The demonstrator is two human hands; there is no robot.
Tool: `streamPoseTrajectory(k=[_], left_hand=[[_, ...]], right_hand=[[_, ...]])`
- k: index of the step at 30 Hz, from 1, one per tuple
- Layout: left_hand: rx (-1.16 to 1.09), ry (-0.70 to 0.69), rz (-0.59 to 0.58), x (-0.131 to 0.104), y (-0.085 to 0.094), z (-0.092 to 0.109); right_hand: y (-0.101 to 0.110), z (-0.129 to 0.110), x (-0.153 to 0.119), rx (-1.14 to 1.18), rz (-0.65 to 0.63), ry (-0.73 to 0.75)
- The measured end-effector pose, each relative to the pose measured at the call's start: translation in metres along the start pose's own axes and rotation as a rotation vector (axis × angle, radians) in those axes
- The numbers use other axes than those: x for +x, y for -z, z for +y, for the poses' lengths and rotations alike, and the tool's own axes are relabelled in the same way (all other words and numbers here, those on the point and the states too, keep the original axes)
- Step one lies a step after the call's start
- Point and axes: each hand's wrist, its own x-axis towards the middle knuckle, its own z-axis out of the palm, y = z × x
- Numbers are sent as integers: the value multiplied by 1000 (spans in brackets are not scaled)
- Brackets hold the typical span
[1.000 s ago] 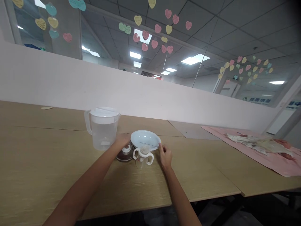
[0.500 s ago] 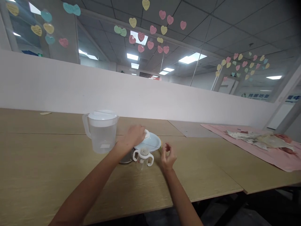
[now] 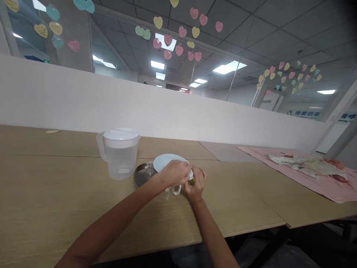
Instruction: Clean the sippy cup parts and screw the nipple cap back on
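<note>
Between your two hands, head view: one white cap (image 3: 191, 174), with the yellow-green of one small container (image 3: 191, 182) just below it. Your left hand (image 3: 175, 173) is nearly closed, fingertips apparently pinching the cap from above. Your right hand (image 3: 196, 183) is curled, thumb and fingers apparently round the container; its exact grip is partly hidden.

Step in hand, as judged: cap and container being worked together, fingers meeting. Whether the cap is seated cannot be told. Any move from this pose calls for a steady right-hand hold, the cap kept level, and clearance from the handled cup.

Same view, counted outward from the hands. Just beyond your left hand: one pale blue bowl (image 3: 167, 159). Below that hand, on your side: one clear handled cup (image 3: 166, 194), one white handle (image 3: 177, 190) showing, the rest covered. Left of that hand: one round metal tray (image 3: 138, 176), bearing one small clear cup (image 3: 150, 168). Farther left: one lidded pitcher (image 3: 122, 158), part-filled with clear liquid. Well to the right of your right hand: one pink sheet (image 3: 326, 191) under crumpled pale material (image 3: 301, 166); pieces not countable.
</note>
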Motion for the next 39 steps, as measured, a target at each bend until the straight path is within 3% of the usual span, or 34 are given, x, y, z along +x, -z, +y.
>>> streamPoseTrajectory(k=[4,10,22,29,36,39], left_hand=[[-20,-37,-33,-1,1,-4],[-107,-74,9,-5,8,-6],[-482,-91,24,-11,22,-13],[-452,49,-1,-11,22,-19],[-496,160,-218,-26,40,-40],[-515,126,-213,-26,42,-39]], right_hand=[[-3,4,-4,-30,21,27],[-3,9,-4,-70,75,72],[2,15,-7,-108,74,92],[-4,14,-12,-14,-33,-35],[-4,9,-12,98,5,-199],[-3,0,-12,228,-13,-179]])
